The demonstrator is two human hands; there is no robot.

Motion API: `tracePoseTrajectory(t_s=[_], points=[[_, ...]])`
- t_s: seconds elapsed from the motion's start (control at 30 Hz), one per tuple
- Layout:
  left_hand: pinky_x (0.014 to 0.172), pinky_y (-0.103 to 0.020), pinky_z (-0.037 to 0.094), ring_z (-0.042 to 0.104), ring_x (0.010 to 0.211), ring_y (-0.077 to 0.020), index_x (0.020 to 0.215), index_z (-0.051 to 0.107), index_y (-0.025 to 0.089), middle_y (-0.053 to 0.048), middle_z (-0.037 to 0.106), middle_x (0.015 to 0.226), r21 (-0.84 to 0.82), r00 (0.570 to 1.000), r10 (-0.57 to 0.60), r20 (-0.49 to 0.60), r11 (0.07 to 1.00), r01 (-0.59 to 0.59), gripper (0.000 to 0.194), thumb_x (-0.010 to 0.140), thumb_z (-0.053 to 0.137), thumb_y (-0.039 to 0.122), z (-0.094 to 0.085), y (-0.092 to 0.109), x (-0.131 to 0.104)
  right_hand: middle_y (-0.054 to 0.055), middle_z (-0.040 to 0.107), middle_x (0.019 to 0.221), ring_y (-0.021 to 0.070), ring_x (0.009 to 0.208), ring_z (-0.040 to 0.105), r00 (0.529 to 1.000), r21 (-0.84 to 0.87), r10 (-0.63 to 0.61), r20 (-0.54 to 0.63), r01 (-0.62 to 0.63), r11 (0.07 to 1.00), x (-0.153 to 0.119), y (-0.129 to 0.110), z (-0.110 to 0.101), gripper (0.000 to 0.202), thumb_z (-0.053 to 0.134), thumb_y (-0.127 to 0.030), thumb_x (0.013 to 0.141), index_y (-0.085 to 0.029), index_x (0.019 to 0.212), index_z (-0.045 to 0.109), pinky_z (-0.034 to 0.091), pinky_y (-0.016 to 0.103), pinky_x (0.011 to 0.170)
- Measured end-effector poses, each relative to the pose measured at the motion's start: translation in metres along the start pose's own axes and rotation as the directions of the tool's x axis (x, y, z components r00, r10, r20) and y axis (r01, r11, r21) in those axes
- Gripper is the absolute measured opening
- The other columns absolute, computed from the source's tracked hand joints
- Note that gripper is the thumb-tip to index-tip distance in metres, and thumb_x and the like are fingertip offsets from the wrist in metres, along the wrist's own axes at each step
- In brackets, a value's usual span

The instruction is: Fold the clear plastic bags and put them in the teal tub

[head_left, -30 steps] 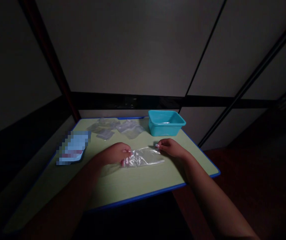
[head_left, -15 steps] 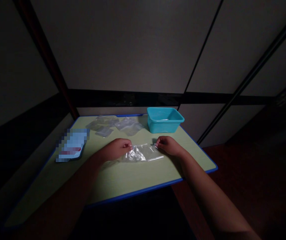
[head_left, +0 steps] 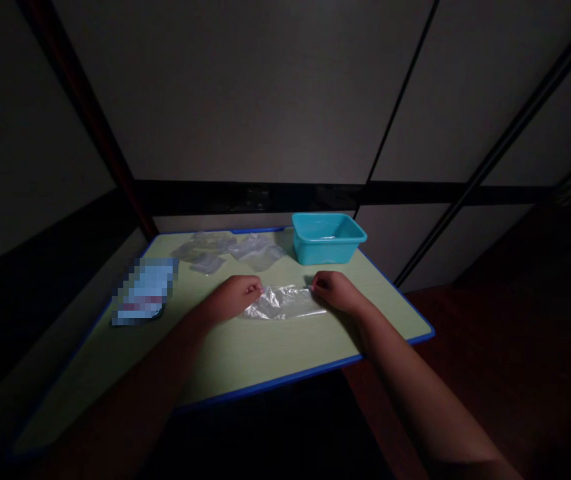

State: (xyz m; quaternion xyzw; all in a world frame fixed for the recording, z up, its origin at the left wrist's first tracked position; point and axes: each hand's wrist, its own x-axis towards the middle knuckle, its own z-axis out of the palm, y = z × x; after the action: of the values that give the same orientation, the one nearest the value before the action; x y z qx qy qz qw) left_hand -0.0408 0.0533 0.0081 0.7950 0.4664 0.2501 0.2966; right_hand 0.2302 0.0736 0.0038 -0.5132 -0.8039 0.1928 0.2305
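Got one clear bag (head_left: 290,304) over the table (head_left: 265,353), pinched by its top edge in left hand (head_left: 235,293) and right hand (head_left: 336,290), held apart, plus one teal bin (head_left: 328,252), one pixelated slab (head_left: 145,293), two clusters of plastic bags (head_left: 259,252). See left hand curled tighter than a second ago. Working on pale green, blue-edged top, low light, pale panels (head_left: 265,100) behind.

Blue-edged table (head_left: 265,353); plastic bags (head_left: 257,253), basin (head_left: 328,253), pixelated device (head_left: 147,290) atop

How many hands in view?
2: left hand at the left end of the clear plastic bag, right hand at its right end, nearer the turquoise basin. No others visible.
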Motion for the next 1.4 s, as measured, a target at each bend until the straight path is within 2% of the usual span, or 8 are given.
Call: tracePoseTrajectory(t_s=[0.23, 0.53, 0.73, 0.9, 1.0, 1.27, 1.4], points=[[0.051, -0.022, 0.032, 0.050, 0.058, -0.0140, 0.067, 0.055, 0.016, 0.000, 0.056, 0.061, 0.004, 1.000, -0.009, -0.008, 1.000, 0.010, 0.023, 0.077, 0.045, 0.035, 0.001, -0.002, 0.002, 0.004, 0.063, 0.067, 0.0121, 0.058, 0.048, 1.000, -0.098, -0.005, -0.018, 0.003, 0.995, 0.000, -0.003, -0.001, 0.010, 0.057, -0.021, 0.078, -0.014, 0.074, 0.063, 0.029, 0.022, 0.054], [0.049, -0.021, 0.030, 0.046, 0.053, -0.0125, 0.066, 0.054, 0.017, 0.002, 0.051, 0.055, 0.008, 0.998, -0.053, -0.023, 0.999, 0.053, 0.023, 0.076, 0.045, 0.035, 0.000, 0.011, 0.001, 0.007, 0.065, 0.071, 0.0138, 0.060, 0.049, 0.999, -0.206, 0.034, -0.017, -0.037, 0.978, 0.001, -0.010, -0.002, 0.011, 0.056, -0.023, 0.081, -0.015, 0.077, 0.063, 0.027, 0.023, 0.054], [0.049, -0.022, 0.032, 0.048, 0.053, -0.0133, 0.064, 0.053, 0.017, 0.002, 0.051, 0.055, -0.017, 0.997, -0.070, -0.025, 0.997, 0.070, 0.024, 0.076, 0.045, 0.037, 0.001, 0.009, 0.003, 0.006, 0.064, 0.071, 0.0134, 0.059, 0.048, 0.999, -0.221, 0.026, -0.028, -0.032, 0.975, 0.001, -0.010, -0.002, 0.010, 0.055, -0.021, 0.080, -0.016, 0.077, 0.062, 0.027, 0.024, 0.054], [0.050, -0.024, 0.035, 0.053, 0.056, -0.0154, 0.065, 0.052, 0.017, 0.001, 0.054, 0.058, -0.057, 0.992, -0.112, 0.053, 0.992, 0.115, 0.030, 0.073, 0.049, 0.046, -0.002, 0.004, 0.006, 0.006, 0.064, 0.070, 0.0130, 0.058, 0.048, 1.000, -0.156, -0.010, -0.023, 0.006, 0.988, 0.002, -0.006, 0.000, 0.013, 0.052, -0.023, 0.082, -0.015, 0.077, 0.062, 0.028, 0.023, 0.054], [0.053, -0.025, 0.037, 0.055, 0.059, -0.0167, 0.062, 0.052, 0.017, 0.000, 0.056, 0.059, -0.079, 0.987, -0.132, 0.094, 0.987, 0.139, 0.030, 0.068, 0.053, 0.046, -0.007, 0.004, 0.006, 0.005, 0.063, 0.068, 0.0126, 0.058, 0.048, 1.000, -0.109, -0.010, -0.005, 0.009, 0.994, 0.002, -0.005, 0.000, 0.013, 0.054, -0.023, 0.080, -0.014, 0.076, 0.062, 0.028, 0.023, 0.053], [0.055, -0.025, 0.040, 0.056, 0.060, -0.0162, 0.066, 0.055, 0.016, -0.002, 0.062, 0.065, -0.212, 0.979, -0.185, 0.083, 0.957, 0.199, 0.024, 0.067, 0.055, 0.040, -0.004, 0.006, 0.007, 0.003, 0.062, 0.066, 0.0117, 0.058, 0.047, 0.998, -0.065, 0.046, -0.052, -0.050, 0.997, 0.002, -0.005, -0.001, 0.011, 0.059, -0.023, 0.077, -0.014, 0.072, 0.063, 0.028, 0.022, 0.053], [0.053, -0.023, 0.036, 0.052, 0.059, -0.0144, 0.064, 0.056, 0.016, 0.001, 0.055, 0.059, -0.170, 0.993, -0.117, 0.021, 0.978, 0.119, 0.025, 0.067, 0.055, 0.041, -0.003, 0.009, 0.007, 0.001, 0.058, 0.061, 0.0111, 0.056, 0.046, 0.996, 0.044, 0.034, -0.084, -0.030, 0.999, 0.001, -0.003, -0.002, 0.014, 0.057, -0.025, 0.076, -0.015, 0.067, 0.060, 0.029, 0.022, 0.053]])
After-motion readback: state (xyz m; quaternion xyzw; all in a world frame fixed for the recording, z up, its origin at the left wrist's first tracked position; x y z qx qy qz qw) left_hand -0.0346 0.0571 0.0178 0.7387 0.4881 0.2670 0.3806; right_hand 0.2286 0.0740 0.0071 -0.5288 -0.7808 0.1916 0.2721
